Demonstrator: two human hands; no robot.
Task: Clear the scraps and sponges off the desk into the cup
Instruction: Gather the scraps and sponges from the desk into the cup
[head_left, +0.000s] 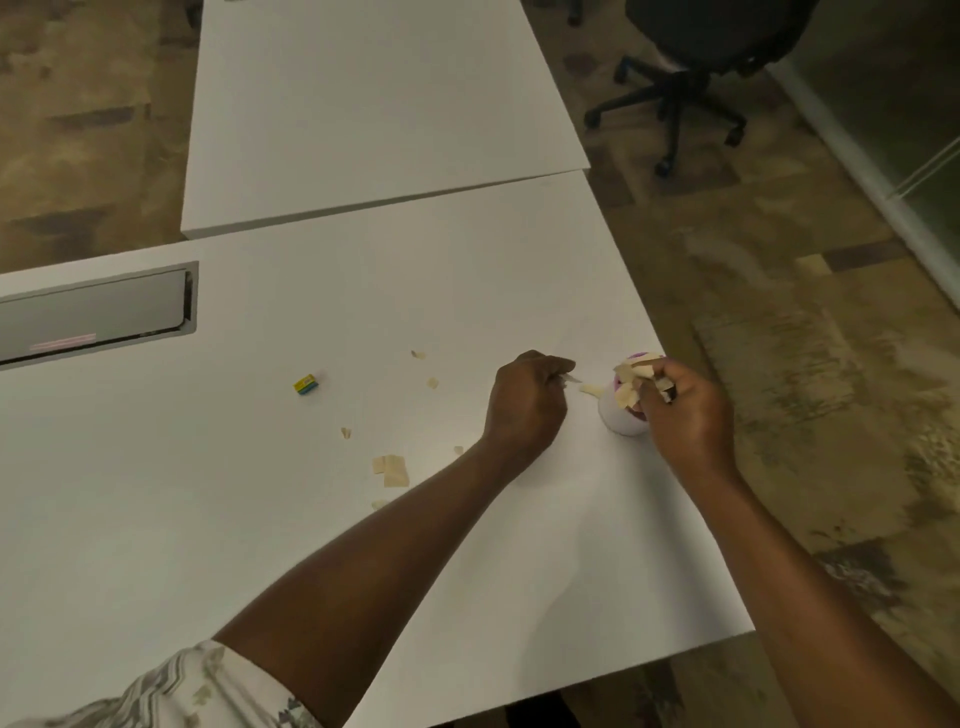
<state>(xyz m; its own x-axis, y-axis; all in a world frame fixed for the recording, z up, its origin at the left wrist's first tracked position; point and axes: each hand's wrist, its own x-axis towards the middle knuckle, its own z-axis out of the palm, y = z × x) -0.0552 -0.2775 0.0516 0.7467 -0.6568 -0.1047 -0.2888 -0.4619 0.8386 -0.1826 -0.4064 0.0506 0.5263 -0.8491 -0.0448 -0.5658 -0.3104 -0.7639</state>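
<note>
Two white desks meet edge to edge over mottled brown carpet (810, 364). Set into the near desk (218, 519) at its left edge is a grey cable hatch (98, 314). Right of it lies a small yellow-and-blue sponge (306, 384), then tan paper scraps (392, 469) scattered mid-desk. Further right, the left hand (530, 402) is curled, pinching a thin scrap (571, 379). Near the right edge stands the white-and-pink cup (618, 415), stuffed with scraps; the right hand (685, 410) grips more scraps at its rim. A black office chair (691, 57) stands beyond the far desk's right edge.
</note>
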